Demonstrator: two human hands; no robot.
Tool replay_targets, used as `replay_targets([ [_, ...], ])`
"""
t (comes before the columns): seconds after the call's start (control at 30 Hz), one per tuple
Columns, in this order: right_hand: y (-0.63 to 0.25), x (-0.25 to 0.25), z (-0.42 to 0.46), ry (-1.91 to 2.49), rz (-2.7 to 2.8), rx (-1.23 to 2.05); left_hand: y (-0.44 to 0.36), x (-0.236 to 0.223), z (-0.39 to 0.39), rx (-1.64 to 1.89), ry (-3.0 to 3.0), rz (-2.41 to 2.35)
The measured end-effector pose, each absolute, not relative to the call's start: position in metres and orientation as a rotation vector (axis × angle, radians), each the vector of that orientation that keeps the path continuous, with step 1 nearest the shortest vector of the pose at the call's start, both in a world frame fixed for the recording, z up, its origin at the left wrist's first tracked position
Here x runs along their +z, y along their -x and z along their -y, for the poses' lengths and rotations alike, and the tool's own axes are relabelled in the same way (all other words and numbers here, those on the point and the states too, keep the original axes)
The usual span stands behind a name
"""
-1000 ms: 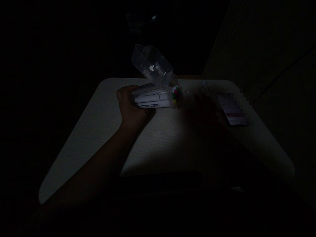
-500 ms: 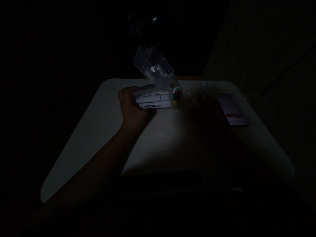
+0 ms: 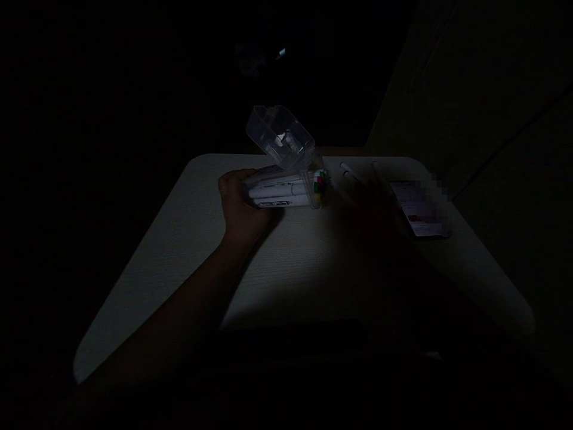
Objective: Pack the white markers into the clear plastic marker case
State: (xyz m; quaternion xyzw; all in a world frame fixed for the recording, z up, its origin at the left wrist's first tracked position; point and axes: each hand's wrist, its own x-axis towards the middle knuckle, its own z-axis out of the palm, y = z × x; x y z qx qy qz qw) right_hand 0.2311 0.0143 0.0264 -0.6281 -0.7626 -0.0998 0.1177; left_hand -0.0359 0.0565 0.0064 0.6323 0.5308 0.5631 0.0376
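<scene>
My left hand (image 3: 242, 206) is wrapped round the back end of a clear plastic case (image 3: 308, 194), which lies on its side with its mouth to the right. White markers (image 3: 282, 191) fill it, and their green, pink and yellow ends (image 3: 319, 182) show at the mouth. The hinged lid (image 3: 282, 136) hangs open above. In deep shadow right of the mouth, my right hand (image 3: 373, 212) is hard to make out. A white marker with a dark band (image 3: 348, 170) juts from its far side, apparently in its fingers. Another pale marker (image 3: 338, 186) lies close by, its lower part lost in shadow.
A light table (image 3: 179, 263) with rounded corners carries everything. Near its far right edge lie another marker (image 3: 376, 167) and a phone (image 3: 416, 209) with a lit screen. A cable (image 3: 501, 149) runs by the wall on the right. Surroundings are very dark.
A marker from the group at the right has shifted left towards the case mouth along with my right hand. My left hand keeps its hold on the case. The view has tilted up slightly.
</scene>
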Motion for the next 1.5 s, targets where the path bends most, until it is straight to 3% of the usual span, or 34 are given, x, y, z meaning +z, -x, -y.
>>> replay_targets([
  [0.63,-0.241,0.030,-0.015,2.245,1.892,-0.193,0.037,0.006,-0.058,1.764,-2.015,-1.582],
  [1.5,-0.222,0.037,-0.017,2.030,2.213,-0.013,0.039,0.001,-0.061,1.783,-2.058,-1.549],
])
